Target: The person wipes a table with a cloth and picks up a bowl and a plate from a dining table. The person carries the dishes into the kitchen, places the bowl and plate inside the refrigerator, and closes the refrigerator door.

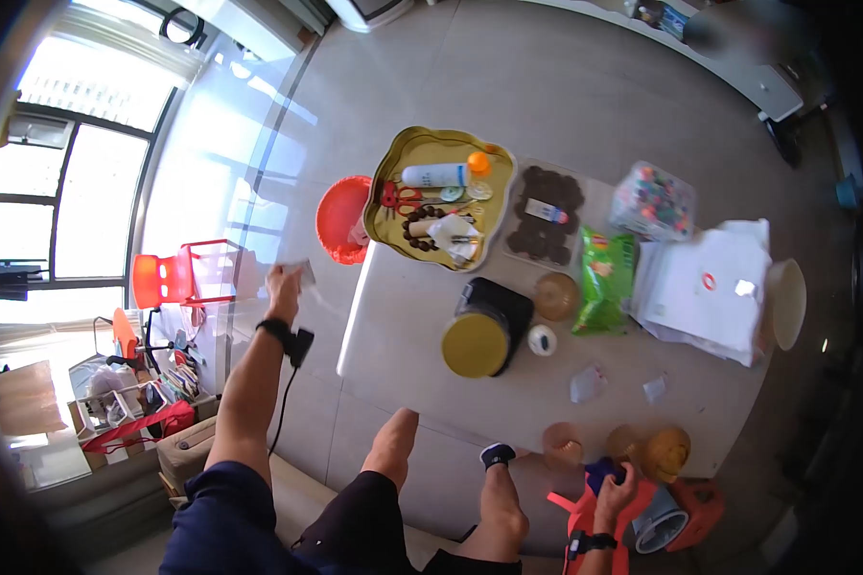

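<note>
My left hand [284, 289] is stretched out past the table's left edge, fingers closed on a small, pale, see-through piece [305, 272] that looks like thin plastic. Near it stands a red basin [339, 222] on the floor. My right hand [618, 491] is at the table's near right side, its fingers wrapped round a dark blue object [600, 471] whose kind I cannot make out. Beside that hand are a yellow-orange bowl-like container [667, 454] and a bright red-orange plastic chair [585, 517].
On the table [403, 345] are a gold tray [385, 206] of scissors and beads, a black scale-like box with a gold-lidded jar [475, 345], a green packet [604, 278], a tub of colourful pieces [654, 201] and white bags [705, 287]. Two small clear packets lie nearer me.
</note>
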A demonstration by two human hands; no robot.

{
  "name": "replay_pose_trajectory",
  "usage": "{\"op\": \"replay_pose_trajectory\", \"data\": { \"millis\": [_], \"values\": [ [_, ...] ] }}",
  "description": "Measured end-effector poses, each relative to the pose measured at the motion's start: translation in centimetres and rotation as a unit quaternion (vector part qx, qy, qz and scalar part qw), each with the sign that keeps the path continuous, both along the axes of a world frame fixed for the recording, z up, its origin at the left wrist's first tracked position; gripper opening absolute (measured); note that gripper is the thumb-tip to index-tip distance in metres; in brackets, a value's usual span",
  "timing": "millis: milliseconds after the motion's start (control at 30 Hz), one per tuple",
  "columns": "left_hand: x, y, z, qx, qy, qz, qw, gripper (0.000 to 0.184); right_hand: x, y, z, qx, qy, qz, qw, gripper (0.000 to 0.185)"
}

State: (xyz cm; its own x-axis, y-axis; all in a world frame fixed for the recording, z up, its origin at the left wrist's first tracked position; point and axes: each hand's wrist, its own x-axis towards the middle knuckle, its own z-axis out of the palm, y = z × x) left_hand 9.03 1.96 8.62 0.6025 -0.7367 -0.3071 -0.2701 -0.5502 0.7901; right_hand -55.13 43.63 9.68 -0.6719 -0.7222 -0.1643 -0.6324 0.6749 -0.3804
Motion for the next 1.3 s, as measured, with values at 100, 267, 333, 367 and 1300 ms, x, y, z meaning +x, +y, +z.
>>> {"op": "replay_pose_trajectory", "data": {
  "millis": [100, 267, 333, 367, 1300],
  "values": [
    [1.9, -7.7, -3.4, 0.001, -0.086, 0.054, 0.995, 0.028, 0.5, -0.4, 0.0, 0.012, 0.032, 0.008, 0.999, 0.035],
    [5.4, -16.6, -12.7, -0.037, -0.161, 0.015, 0.986, 0.041, 0.8, 0.1, -2.1, 0.039, 0.06, -0.035, 0.997, 0.037],
    [4.4, -17.5, -14.7, -0.051, -0.192, -0.009, 0.98, 0.042, 0.9, 0.4, -2.8, 0.025, 0.066, -0.049, 0.996, 0.038],
    [4.1, -17.7, -15.6, -0.007, -0.199, -0.029, 0.98, 0.045, 0.7, 0.8, -3.0, 0.05, 0.077, -0.052, 0.994, 0.04],
    [-20.4, 25.2, 5.3, 0.146, 0.043, -0.376, 0.914, 0.019, 5.7, 5.1, 3.6, -0.094, -0.025, -0.192, 0.977, 0.044]
  ]
}}
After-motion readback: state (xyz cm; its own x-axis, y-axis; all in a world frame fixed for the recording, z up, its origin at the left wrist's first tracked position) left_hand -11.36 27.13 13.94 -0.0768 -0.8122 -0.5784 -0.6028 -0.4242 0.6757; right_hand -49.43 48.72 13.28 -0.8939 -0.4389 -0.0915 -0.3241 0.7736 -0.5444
